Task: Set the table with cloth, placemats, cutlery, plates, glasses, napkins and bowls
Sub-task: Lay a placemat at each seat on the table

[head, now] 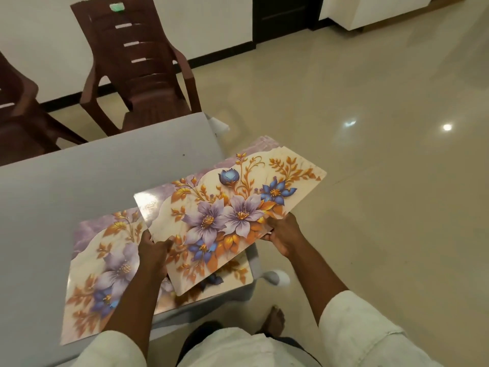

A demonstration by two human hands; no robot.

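A grey cloth (92,181) covers the table. One floral placemat (100,274) with purple and blue flowers lies flat on it near the front edge. I hold a stack of matching placemats (232,207) tilted above the table's right corner. My left hand (154,250) grips the stack's near left edge. My right hand (283,234) pinches its near right edge. Another mat's corner (232,271) shows beneath the stack.
Two brown plastic chairs (143,72) stand at the table's far side, one partly cut off at the left. Glossy beige floor tiles (370,154) stretch to the right. My bare foot (275,319) is on the floor by the table's corner.
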